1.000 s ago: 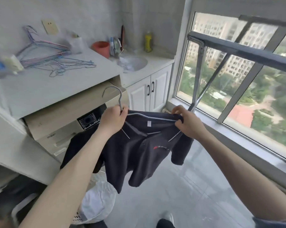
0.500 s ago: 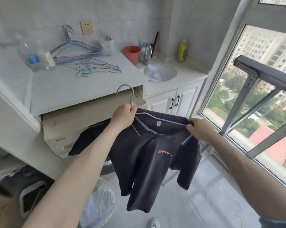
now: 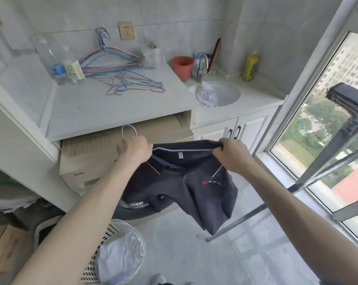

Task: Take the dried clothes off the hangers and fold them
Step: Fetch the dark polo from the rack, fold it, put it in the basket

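Observation:
A dark navy polo shirt (image 3: pixel 196 182) with a small red and white chest logo hangs on a light wire hanger (image 3: pixel 128 129) in front of me. My left hand (image 3: pixel 135 150) grips the hanger at the base of its hook, together with the shirt's left shoulder. My right hand (image 3: pixel 231 155) pinches the shirt's right shoulder and collar edge where the hanger wire runs. The collar is stretched taut between both hands. The shirt's lower part dangles above the floor.
A white countertop (image 3: pixel 95 108) carries a pile of coloured wire hangers (image 3: pixel 120 75) and two bottles (image 3: pixel 64 66). Below it stands a washing machine (image 3: pixel 85 161). A sink (image 3: pixel 225 93) lies to the right, a perforated laundry basket (image 3: pixel 116 251) at bottom left, a dark drying rack (image 3: pixel 349 112) by the window.
The view has swung left toward the countertop and away from the drying rack. Both hands keep their grip; the right hand has pulled the collar out wider and flatter.

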